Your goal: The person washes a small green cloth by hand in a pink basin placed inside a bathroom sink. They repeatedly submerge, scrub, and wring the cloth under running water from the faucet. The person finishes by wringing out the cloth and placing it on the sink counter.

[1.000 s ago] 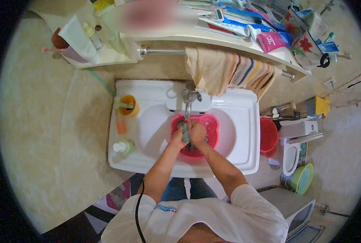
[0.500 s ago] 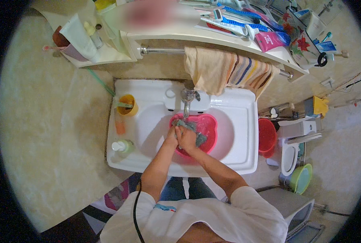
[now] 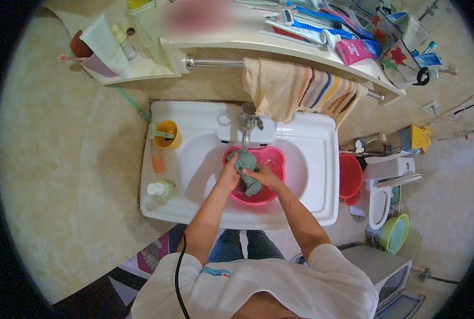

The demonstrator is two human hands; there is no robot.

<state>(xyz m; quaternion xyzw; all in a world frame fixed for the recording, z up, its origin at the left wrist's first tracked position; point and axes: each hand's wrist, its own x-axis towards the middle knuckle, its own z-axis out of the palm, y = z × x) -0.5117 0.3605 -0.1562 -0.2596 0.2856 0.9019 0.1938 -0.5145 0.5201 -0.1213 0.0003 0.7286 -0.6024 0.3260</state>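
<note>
A wet-looking, grey-green cloth [image 3: 252, 185] is bunched up over a pink basin [image 3: 280, 169] in the white washbasin [image 3: 197, 151]. My left hand [image 3: 229, 173] grips the cloth along its left side, near the upper end. From the right, my right hand [image 3: 266, 177] holds its middle, the fingers reaching across it. The lower part of the cloth hangs below my fingers inside the pink basin. Right above the cloth's top end is the spout of the metal tap [image 3: 246, 125]. Some of my fingertips are hidden by the cloth's folds.
On the washbasin's left ledge stand a yellow cup [image 3: 173, 139], an orange item [image 3: 157, 161] and a pump bottle [image 3: 164, 190]. A striped towel [image 3: 285, 87] hangs from a rail behind the tap. Toothbrushes and tubes crowd the shelf above. A red bucket [image 3: 349, 175] stands right.
My hands were pressed together around the cloth; now they are apart, one on each side of it. My right hand has moved right, and more of the cloth shows between them.
</note>
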